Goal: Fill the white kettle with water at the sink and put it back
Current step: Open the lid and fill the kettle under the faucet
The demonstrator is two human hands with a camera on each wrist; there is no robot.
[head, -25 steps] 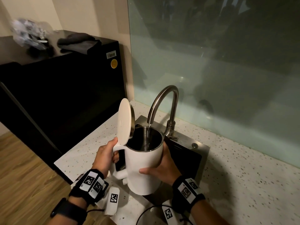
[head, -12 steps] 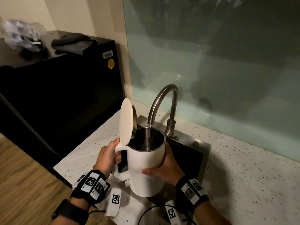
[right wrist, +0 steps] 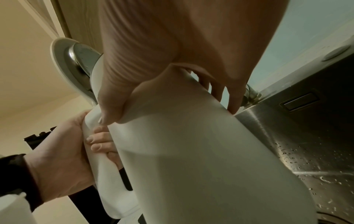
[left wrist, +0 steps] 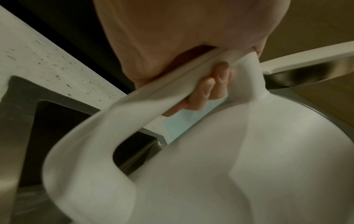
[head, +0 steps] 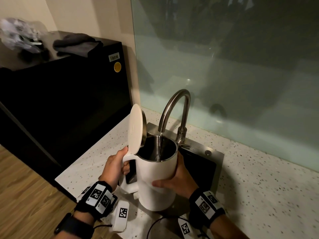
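The white kettle (head: pixel 156 180) hangs over the steel sink (head: pixel 198 163), its round lid (head: pixel 136 128) standing up open. A thin stream of water runs from the curved tap (head: pixel 172 107) into its steel inside. My left hand (head: pixel 115 168) grips the kettle handle (left wrist: pixel 172 94), fingers curled through it. My right hand (head: pixel 179 180) wraps the kettle body (right wrist: pixel 210 151), thumb in front, fingers behind. The right wrist view shows the left hand (right wrist: pixel 63 163) on the handle too.
A speckled white counter (head: pixel 259 187) surrounds the sink, with a green glass splashback (head: pixel 241 83) behind. A black cabinet (head: pixel 60 104) with a dark cloth (head: pixel 77 44) on top stands to the left. A black cable (head: pixel 155 226) lies near the counter's front edge.
The kettle and both hands have stayed under the tap with hardly any shift. Water keeps running into the kettle.
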